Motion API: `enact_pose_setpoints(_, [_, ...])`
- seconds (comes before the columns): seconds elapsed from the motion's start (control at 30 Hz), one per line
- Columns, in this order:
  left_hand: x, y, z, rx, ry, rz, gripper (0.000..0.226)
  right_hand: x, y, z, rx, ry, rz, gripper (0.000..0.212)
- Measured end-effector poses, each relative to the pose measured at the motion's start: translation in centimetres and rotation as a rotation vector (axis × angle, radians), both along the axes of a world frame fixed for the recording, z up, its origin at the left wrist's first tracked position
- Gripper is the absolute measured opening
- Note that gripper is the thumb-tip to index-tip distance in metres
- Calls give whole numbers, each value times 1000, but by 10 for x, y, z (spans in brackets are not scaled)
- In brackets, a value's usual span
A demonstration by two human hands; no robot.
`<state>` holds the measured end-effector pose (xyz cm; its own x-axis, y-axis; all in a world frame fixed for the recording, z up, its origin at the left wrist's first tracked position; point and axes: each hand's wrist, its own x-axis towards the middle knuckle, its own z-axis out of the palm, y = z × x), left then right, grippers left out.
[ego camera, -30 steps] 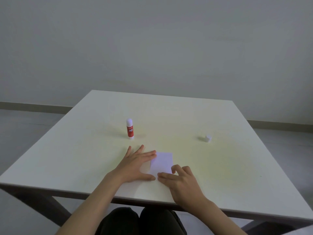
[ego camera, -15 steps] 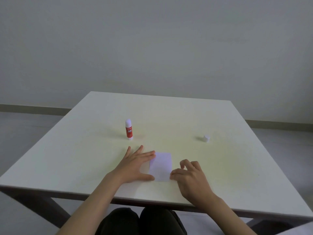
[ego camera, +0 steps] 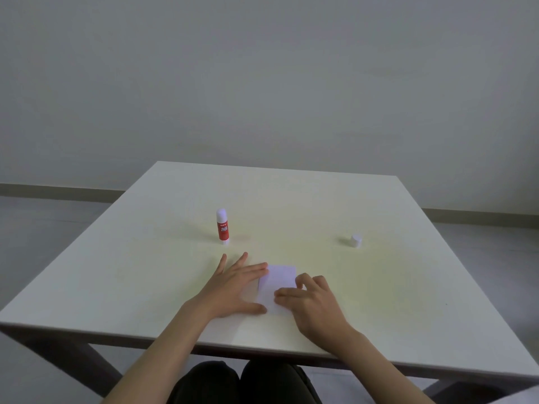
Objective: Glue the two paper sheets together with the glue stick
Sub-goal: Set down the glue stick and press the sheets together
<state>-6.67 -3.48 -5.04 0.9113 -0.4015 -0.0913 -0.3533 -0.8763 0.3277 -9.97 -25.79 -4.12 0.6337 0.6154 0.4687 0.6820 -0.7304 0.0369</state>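
Note:
A small white paper sheet [ego camera: 278, 282] lies flat near the table's front edge; whether it is one sheet or two stacked I cannot tell. My left hand [ego camera: 233, 287] lies flat beside its left edge, fingers spread, fingertips touching the sheet. My right hand [ego camera: 313, 301] rests on its right and lower part with bent fingers pressing down. The red glue stick [ego camera: 223, 226] stands upright behind my left hand, uncapped. Its white cap [ego camera: 356, 240] sits apart, far to the right.
The white table [ego camera: 145, 272] has its front edge just below my wrists. My knees in dark trousers [ego camera: 245, 383] show under it. A grey wall and floor lie behind.
My right hand slid to the right along the paper's lower edge, then came back left onto the sheet. The left hand, glue stick and cap have stayed put.

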Motion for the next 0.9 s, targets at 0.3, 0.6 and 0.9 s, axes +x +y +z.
enact_pose_setpoints(0.3, [1, 1, -3, -72, -12, -14, 84, -2, -24, 9, 14, 74, -40, 36])
enact_pose_setpoints(0.6, [-6, 2, -9, -275, 1, 44, 77, 2, -27, 8, 38, 319, -76, 41])
enact_pose_setpoints(0.9, [-12, 2, 0, -519, 20, 164, 66, 4, -27, 9, 145, 288, -89, 43])
